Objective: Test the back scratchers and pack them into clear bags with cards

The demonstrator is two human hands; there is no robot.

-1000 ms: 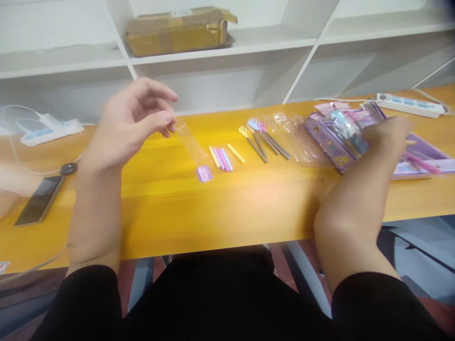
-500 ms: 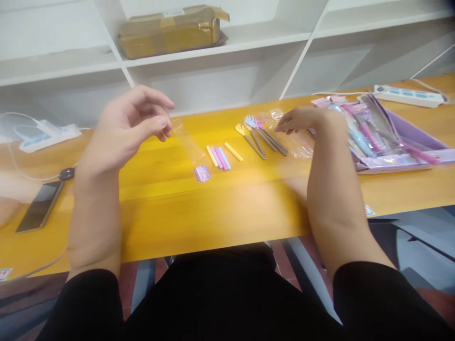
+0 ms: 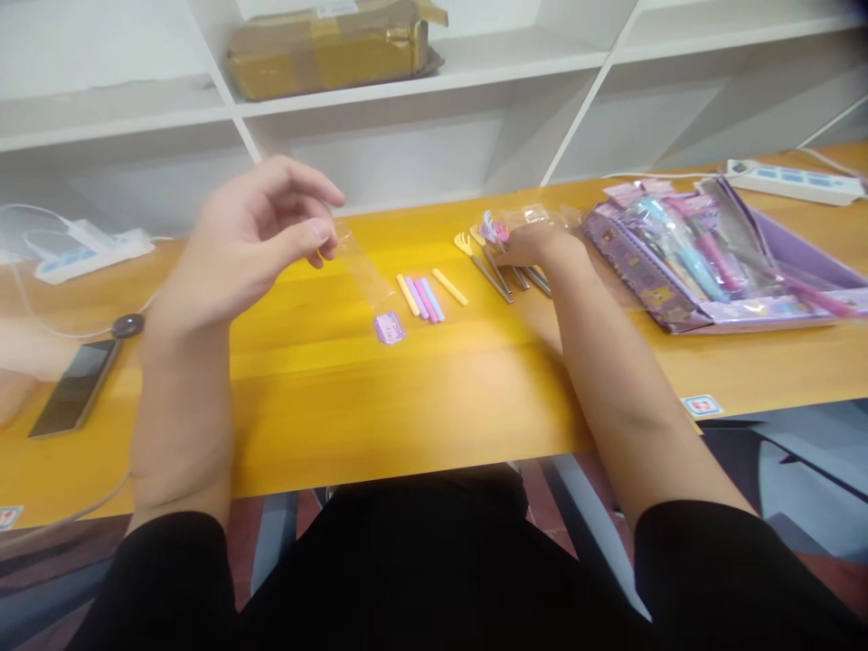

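Note:
My left hand (image 3: 261,231) is raised above the yellow table (image 3: 407,389), thumb and fingers pinched on the top of a clear plastic sleeve (image 3: 363,271) that hangs down to a small purple label (image 3: 390,327). My right hand (image 3: 533,242) rests on a row of small forks (image 3: 485,262) with pastel heads, fingers curled over them. Several pastel sticks (image 3: 427,297) lie between the two hands.
A purple box (image 3: 719,262) of wrapped items sits at the right. A phone (image 3: 74,384), cable and white power strip (image 3: 81,249) lie at the left, another power strip (image 3: 793,181) at the far right. White shelves behind hold a brown parcel (image 3: 332,45).
My right hand has moved left from the purple box to the forks. My left hand has kept hold of the plastic sleeve, almost in the same place.

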